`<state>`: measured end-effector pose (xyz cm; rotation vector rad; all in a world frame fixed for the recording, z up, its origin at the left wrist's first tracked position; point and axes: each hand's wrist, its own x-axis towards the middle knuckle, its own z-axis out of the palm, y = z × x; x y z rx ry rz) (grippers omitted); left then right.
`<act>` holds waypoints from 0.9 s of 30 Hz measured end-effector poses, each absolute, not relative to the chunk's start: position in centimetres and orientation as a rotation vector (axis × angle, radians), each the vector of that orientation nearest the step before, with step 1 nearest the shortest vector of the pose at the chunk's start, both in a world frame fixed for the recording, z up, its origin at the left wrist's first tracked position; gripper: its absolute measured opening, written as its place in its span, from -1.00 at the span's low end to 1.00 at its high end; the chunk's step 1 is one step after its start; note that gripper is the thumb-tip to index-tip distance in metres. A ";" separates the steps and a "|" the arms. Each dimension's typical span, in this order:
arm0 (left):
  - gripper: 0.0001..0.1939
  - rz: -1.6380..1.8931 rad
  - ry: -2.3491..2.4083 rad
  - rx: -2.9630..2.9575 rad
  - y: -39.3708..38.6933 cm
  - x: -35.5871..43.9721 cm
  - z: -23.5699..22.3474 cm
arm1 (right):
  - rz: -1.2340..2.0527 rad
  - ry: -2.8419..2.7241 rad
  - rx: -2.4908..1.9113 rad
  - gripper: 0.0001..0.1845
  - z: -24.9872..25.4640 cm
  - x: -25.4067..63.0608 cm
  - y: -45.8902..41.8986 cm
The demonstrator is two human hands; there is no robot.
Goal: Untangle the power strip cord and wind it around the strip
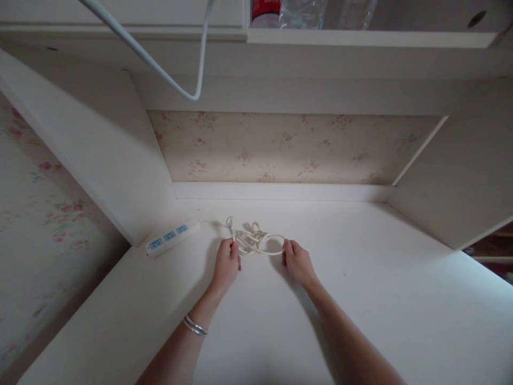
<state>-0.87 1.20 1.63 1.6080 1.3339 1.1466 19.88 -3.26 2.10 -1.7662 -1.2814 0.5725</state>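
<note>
- On the bench, toward the back: off-white cord, bunched in a loose tangle between both hands.
- Finish: thin and pale cream, close in tone to the white surface beneath, with soft shadows alongside.
- Form: several overlapping loops, crossing most densely near the middle; a small loop standing out at the upper left, rounded ones at the top, a wider open loop drawn out to the right.
- To the left of the tangle: white power strip, long and narrow, set at a slant, with three blue socket panels bearing dark slots.
- From the right-hand end of the power strip toward the tangle: a single run of cord.
- At the left hand: fingers closed on the cord at the tangle's left edge.
- At the right hand: fingers pinched together on the outer end of the wide loop.
- On the left wrist: silver bangles.
</note>
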 end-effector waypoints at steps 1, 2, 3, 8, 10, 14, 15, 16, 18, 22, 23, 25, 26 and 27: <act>-0.71 1.122 1.303 1.568 1.1 -0.7 1.5 | 0.589 -1.264 -1.766 -0.54 1.9 20.0 -3.2; -0.69 1.107 1.283 1.551 1.0 -0.6 1.5 | 0.616 -1.230 -1.760 -0.54 1.8 20.0 -3.2; -0.68 1.100 1.260 1.549 0.8 -0.4 1.4 | 0.665 -1.183 -1.737 -0.55 1.7 20.0 -3.1; -0.66 1.038 1.082 1.585 0.0 0.0 1.5 | 1.142 -0.690 -1.313 -0.74 1.8 19.6 -2.7; -0.68 0.984 1.032 1.656 -0.1 -0.1 1.6 | 1.276 -0.496 -1.144 -0.82 2.1 19.6 -2.6; -0.75 0.916 0.981 1.960 -0.4 -0.4 1.9 | 1.441 -0.209 -0.938 -0.84 2.9 20.1 -2.5; -0.76 0.915 0.974 2.053 -0.5 -0.5 2.0 | 1.468 -0.168 -0.899 -0.83 3.1 20.2 -2.5; -0.77 0.914 0.967 2.147 -0.6 -0.6 2.0 | 1.488 -0.146 -0.864 -0.82 3.3 20.4 -2.5; -0.77 0.885 0.951 2.319 -0.7 -0.9 2.2 | 1.514 -0.171 -0.818 -0.81 3.5 20.6 -2.5; -0.73 0.787 0.942 2.503 -0.8 -1.4 2.2 | 1.457 -0.441 -0.864 -0.83 3.7 20.7 -3.1; -0.72 0.763 0.949 2.522 -0.7 -1.5 2.2 | 1.415 -0.520 -0.891 -0.81 3.6 20.6 -3.2; -0.71 0.718 0.965 2.544 -0.7 -1.7 2.3 | 1.332 -0.639 -0.944 -0.76 3.7 20.3 -3.5; -0.72 0.702 0.979 2.545 -0.7 -1.8 2.4 | 1.302 -0.680 -0.965 -0.73 3.7 20.1 -3.6; -0.73 0.694 1.002 2.537 -0.7 -1.8 2.5 | 1.283 -0.711 -0.980 -0.71 3.9 20.0 -3.7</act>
